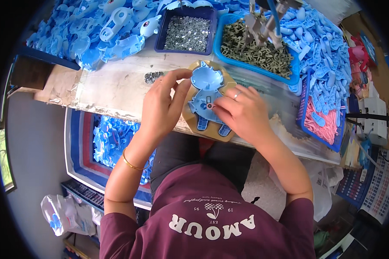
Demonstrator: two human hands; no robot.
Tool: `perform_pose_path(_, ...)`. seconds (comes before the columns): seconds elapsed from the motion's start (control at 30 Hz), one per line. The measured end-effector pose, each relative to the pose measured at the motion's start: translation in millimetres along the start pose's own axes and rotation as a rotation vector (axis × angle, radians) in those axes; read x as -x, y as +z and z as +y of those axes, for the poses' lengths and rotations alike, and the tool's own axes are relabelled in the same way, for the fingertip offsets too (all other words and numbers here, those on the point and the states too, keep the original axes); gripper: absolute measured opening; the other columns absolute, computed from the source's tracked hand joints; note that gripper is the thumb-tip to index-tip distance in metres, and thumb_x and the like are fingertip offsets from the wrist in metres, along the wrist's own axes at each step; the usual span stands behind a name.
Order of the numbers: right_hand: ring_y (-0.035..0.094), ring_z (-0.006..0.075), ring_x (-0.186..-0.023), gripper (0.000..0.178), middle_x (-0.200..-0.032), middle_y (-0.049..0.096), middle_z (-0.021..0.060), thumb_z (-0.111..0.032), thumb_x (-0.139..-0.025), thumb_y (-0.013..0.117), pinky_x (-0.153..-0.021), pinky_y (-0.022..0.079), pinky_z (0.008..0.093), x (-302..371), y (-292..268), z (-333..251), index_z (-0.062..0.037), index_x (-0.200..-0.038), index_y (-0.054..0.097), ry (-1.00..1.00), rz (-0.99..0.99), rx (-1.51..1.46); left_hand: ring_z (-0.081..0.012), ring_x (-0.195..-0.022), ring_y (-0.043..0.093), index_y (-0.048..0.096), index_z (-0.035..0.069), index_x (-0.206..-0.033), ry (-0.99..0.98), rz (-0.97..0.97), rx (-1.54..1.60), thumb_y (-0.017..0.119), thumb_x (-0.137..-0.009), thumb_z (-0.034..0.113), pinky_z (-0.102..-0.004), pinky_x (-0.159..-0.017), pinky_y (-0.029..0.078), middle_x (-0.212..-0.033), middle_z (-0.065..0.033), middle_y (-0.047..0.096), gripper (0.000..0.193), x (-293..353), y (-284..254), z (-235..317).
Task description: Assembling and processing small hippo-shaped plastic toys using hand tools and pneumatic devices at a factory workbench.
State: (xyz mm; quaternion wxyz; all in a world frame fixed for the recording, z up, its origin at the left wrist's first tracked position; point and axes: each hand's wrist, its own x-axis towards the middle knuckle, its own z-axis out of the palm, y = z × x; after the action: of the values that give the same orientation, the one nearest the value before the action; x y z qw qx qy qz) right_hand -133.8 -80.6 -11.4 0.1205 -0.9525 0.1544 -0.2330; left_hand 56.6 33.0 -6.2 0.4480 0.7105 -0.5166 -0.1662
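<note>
A light-blue plastic toy shell half (206, 77), shaped like a small figure with head, body and legs, lies hollow side up in a tan holder (230, 80) at the table's front edge. My left hand (162, 103) is beside the shell's head, thumb and index finger drawn together at its left edge; anything between the tips is too small to make out. Over the shell's body, my right hand (246, 114) has its thumb and index finger closed at a small round dark-and-pink part (210, 105). Its other fingers curl above the holder's right side.
Behind the holder stand a dark-blue tray (159, 45) of small metal pieces and a light-blue tray (242, 64) of grey-green parts. Blue shells (80, 32) heap at the left. A purple basket (304, 116) holds pink strips (322, 123). A metal fixture (263, 21) hangs overhead.
</note>
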Motion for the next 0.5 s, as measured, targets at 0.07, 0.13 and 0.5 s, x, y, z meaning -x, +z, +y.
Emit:
perform_pose_path(0.07, 0.061, 0.021, -0.085, 0.012, -0.082, 0.06, 0.0012, -0.021, -0.08, 0.078, -0.074, 0.044, 0.0369, -1.0, 14.2, -1.6, -0.0121, -0.085, 0.072, -0.001, -0.016, 0.007, -0.0282, -0.083, 0.064, 0.069, 0.006, -0.111, 0.094, 0.0, -0.129, 0.065, -0.095, 0.012, -0.0407, -0.077, 0.05, -0.097, -0.0106, 0.072, 0.017, 2.7, -1.3, -0.7)
perform_pose_path(0.13, 0.061, 0.0208, -0.087, 0.011, -0.082, 0.06, 0.0013, -0.021, -0.081, 0.077, -0.076, 0.043, 0.0363, -2.5, 19.3, -2.3, -0.0118, -0.084, 0.071, -0.002, -0.032, 0.015, -0.0291, -0.084, 0.064, 0.069, 0.006, -0.11, 0.171, 0.011, -0.126, 0.065, -0.095, 0.011, -0.0409, -0.077, 0.05, -0.097, -0.0101, 0.072, 0.016, 6.9, 3.5, -9.3)
perform_pose_path(0.5, 0.062, 0.0243, -0.092, 0.01, -0.083, 0.063, 0.0045, -0.015, -0.077, 0.075, -0.082, 0.045, 0.0387, -18.0, 17.6, 8.4, -0.0083, -0.081, 0.069, -0.066, -0.275, -0.002, -0.0306, -0.124, 0.056, 0.067, 0.009, -0.11, 0.585, -0.246, -0.416, 0.072, -0.085, 0.019, -0.0442, -0.106, 0.046, -0.122, -0.0079, 0.064, 0.027, 19.0, 10.2, -22.1)
